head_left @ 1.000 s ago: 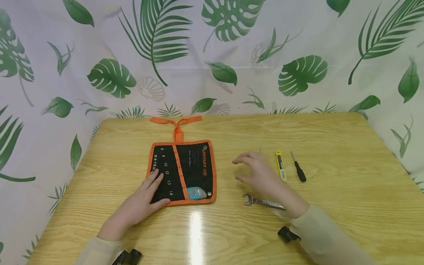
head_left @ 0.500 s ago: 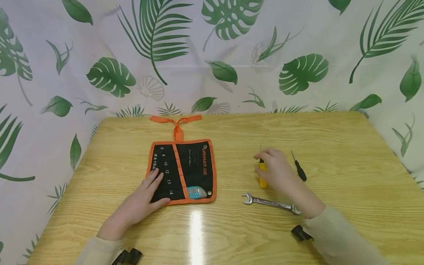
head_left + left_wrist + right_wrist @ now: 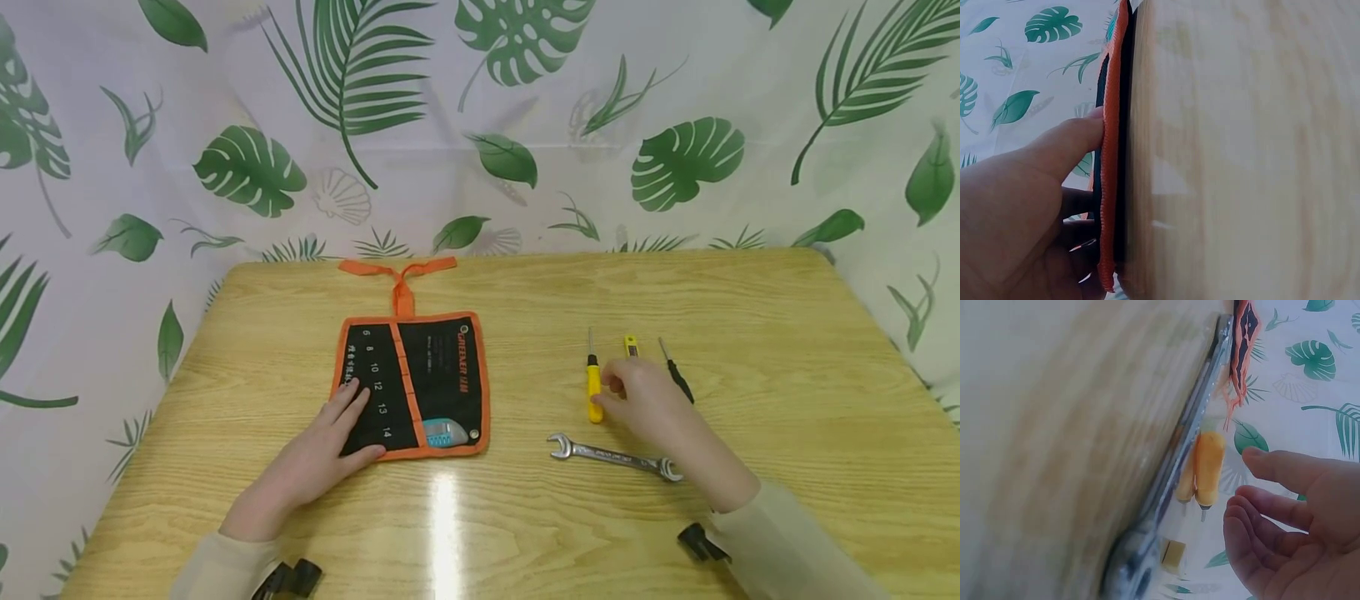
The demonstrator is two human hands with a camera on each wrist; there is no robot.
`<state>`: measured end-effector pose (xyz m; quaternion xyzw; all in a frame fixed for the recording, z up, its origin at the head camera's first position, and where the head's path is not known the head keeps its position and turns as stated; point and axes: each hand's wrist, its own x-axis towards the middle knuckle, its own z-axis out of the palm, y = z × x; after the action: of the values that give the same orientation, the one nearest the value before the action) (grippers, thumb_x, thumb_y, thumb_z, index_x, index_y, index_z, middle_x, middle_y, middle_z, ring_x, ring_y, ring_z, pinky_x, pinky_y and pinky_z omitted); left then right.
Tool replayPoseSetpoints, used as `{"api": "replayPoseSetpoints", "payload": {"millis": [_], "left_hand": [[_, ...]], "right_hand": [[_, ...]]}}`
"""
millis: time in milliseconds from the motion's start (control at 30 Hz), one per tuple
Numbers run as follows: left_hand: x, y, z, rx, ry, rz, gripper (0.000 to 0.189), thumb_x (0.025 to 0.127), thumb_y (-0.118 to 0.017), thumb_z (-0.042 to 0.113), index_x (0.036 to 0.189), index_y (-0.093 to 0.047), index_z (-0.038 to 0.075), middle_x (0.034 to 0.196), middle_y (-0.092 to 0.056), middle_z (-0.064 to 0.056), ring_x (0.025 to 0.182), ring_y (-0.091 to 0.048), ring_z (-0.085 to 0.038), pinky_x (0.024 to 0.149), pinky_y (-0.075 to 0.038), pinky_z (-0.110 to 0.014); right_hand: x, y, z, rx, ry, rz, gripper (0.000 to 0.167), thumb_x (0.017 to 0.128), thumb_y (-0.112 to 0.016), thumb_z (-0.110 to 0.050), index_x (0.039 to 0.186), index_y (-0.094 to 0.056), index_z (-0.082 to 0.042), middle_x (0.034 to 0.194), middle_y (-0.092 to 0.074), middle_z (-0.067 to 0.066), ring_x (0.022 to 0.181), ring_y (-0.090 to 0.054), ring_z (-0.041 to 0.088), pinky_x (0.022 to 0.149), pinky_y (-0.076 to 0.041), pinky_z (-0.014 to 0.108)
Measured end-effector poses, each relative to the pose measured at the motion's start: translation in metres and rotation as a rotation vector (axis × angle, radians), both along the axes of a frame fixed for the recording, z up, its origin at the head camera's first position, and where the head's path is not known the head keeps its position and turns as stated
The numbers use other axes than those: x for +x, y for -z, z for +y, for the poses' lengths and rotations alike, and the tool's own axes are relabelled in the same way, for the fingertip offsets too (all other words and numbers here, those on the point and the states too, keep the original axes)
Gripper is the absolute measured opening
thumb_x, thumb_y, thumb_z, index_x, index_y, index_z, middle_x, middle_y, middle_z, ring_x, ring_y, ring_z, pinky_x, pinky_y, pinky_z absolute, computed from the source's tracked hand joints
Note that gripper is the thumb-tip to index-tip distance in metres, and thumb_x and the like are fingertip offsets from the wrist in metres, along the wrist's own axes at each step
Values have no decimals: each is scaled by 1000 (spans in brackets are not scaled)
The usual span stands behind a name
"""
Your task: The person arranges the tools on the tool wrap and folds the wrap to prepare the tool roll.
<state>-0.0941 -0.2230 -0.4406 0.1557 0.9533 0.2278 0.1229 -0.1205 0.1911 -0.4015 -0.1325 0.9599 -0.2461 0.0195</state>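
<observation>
Yellow-handled and slim, the steel-shafted screwdriver (image 3: 593,385) lies almost wholly uncovered on the wooden table (image 3: 517,533), the right hand (image 3: 645,404) having shifted past it toward three o'clock. Beyond that hand, at twelve o'clock, only the far end of a flat yellow strip (image 3: 631,341) shows. Thumb and fingers are loosely bent, well parted, with nothing in them; the work seems to be at a reach, no loose tool lifted. A slim black-handled screwdriver (image 3: 679,382) lies at two o'clock, a silver open-ended wrench (image 3: 613,456) at seven. At nine, the left hand (image 3: 318,454) rests unmoved, fingers spread and gripping nothing, on an orange-trimmed black cloth pouch (image 3: 450,396) with a teal-and-grey knife (image 3: 450,433) toward its five-o'clock corner.
</observation>
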Motion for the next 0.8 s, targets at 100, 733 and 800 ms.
{"api": "replayPoseSetpoints", "payload": {"millis": [100,733,800], "left_hand": [[0,0,0,3,1,1,88,90,-55,58,154,-19,10,159,-7,-9,143,-12,-35,106,-30,-56],[0,-1,0,-4,-7,-2,88,89,-55,58,153,-20,10,159,-8,-9,142,-13,-37,106,-29,-56],[0,-1,0,-6,-7,-2,88,89,-55,58,153,-20,10,159,-8,-10,143,-13,-36,106,-29,-56]], "right_hand": [[8,2,3,-8,-24,-14,15,83,-75,-12,83,-63,-4,75,-55,2,67,-48,17,59,-44,32],[42,14,27,-73,-159,-192,22,73,-84,-16,83,-64,-13,74,-55,-8,66,-50,7,58,-46,24],[43,15,27,-77,-158,-193,22,73,-84,-14,84,-64,-12,74,-56,-7,67,-51,7,58,-46,24]]}}
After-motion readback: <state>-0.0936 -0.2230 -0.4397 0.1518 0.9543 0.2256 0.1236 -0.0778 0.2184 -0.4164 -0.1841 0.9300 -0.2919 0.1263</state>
